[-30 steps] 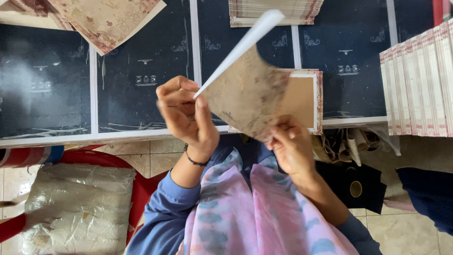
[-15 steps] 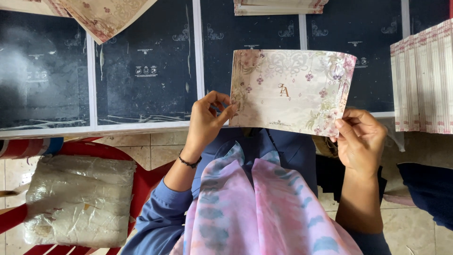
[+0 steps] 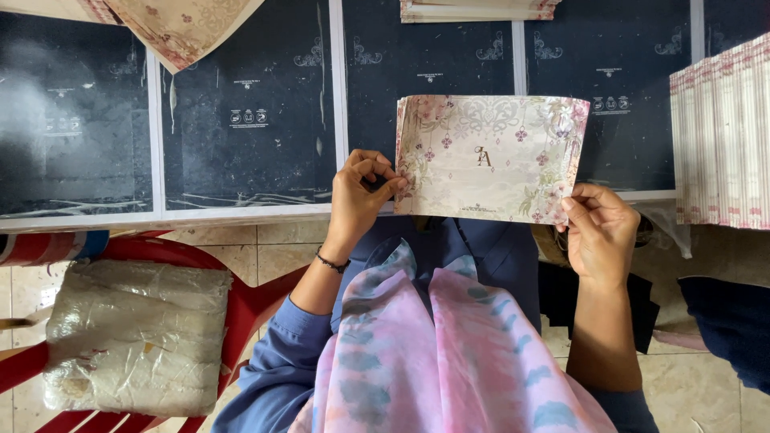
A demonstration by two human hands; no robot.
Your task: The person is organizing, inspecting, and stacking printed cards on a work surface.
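- Both hands pinch one flowery card [image 3: 489, 160]: the left hand [image 3: 357, 196] has its grip closed on the left edge, the right hand [image 3: 601, 232] on the bottom right corner.
- It is held flat in the air, just above the near edge of the dark desk [image 3: 241, 120].
- This card looks folded and finished.
- A big stack of striped cards [image 3: 722, 132] stands at the right.
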